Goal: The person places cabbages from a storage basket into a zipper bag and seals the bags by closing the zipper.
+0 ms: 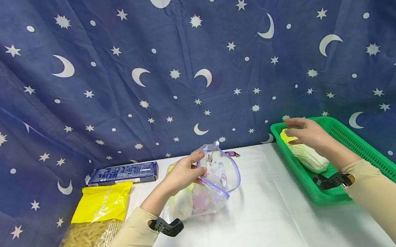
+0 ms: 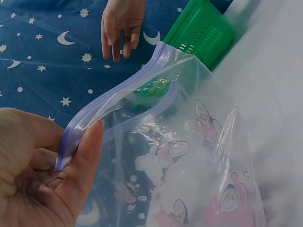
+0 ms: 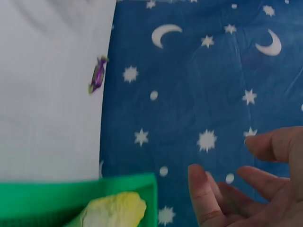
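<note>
purple rim and all, pinched the clear zip bag by its gaping mouth in the left hand, while holding the right hand empty, with fingers loosely spread, near the yellow-ended cabbage lying in the green basket. seemed to be at the step of reaching for the cabbage. most likely needed next to lower the right hand and curl its fingers round the cabbage.

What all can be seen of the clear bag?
The bag looks like clear plastic, with a purple zip edge and printed cartoon figures. The left hand pinches that edge; the mouth gapes rightward in the head view. Its lower part rests on the white table, a pale item showing through.
</note>
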{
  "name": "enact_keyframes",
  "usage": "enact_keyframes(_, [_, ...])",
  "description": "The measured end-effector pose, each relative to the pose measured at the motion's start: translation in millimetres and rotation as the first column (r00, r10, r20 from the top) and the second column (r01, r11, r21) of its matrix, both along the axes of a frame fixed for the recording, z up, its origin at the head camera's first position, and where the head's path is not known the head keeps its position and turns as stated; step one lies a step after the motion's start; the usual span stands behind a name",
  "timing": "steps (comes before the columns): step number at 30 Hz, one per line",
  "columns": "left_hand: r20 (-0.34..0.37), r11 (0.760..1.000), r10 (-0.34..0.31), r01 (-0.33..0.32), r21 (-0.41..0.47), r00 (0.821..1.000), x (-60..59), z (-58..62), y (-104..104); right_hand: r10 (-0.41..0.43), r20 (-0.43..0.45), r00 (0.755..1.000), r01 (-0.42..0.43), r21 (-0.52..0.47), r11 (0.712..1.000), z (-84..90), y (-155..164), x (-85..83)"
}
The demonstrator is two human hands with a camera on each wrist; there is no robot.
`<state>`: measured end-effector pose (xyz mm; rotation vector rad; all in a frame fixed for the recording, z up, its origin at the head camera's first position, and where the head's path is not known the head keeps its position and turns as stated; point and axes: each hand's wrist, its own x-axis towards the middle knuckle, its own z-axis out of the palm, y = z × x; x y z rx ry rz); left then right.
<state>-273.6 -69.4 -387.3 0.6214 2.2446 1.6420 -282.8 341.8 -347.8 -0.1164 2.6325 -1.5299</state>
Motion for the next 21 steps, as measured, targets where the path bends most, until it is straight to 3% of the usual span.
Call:
enact_keyframes(8, [0.009,0.999,-0.014,0.014,0.032,1.0,1.7,-2.4,-1.1,-0.018,0.007,1.0,0.018,0.058,0.998,-3.0,26.7,-5.2])
enact_keyframes(11, [0.012,0.999,-0.018,0.018,0.039,1.0,1.8,-3.6,-0.9,-0.016,0.02,1.0,0.013,0.123,0.992,-5.3,38.0,-6.6])
enact_keyframes(15, [0.018,0.999,-0.015,0.014,0.038,1.0,2.7,-4.6,-0.8,-0.004,0.055,0.998,-0.008,0.22,0.975,-10.9,51.7,-9.8])
enact_keyframes(21, [0.021,0.999,-0.004,0.004,0.041,1.0,3.5,-7.3,-0.2,0.019,0.124,0.992,-0.049,0.241,0.969,-26.0,69.0,-16.1])
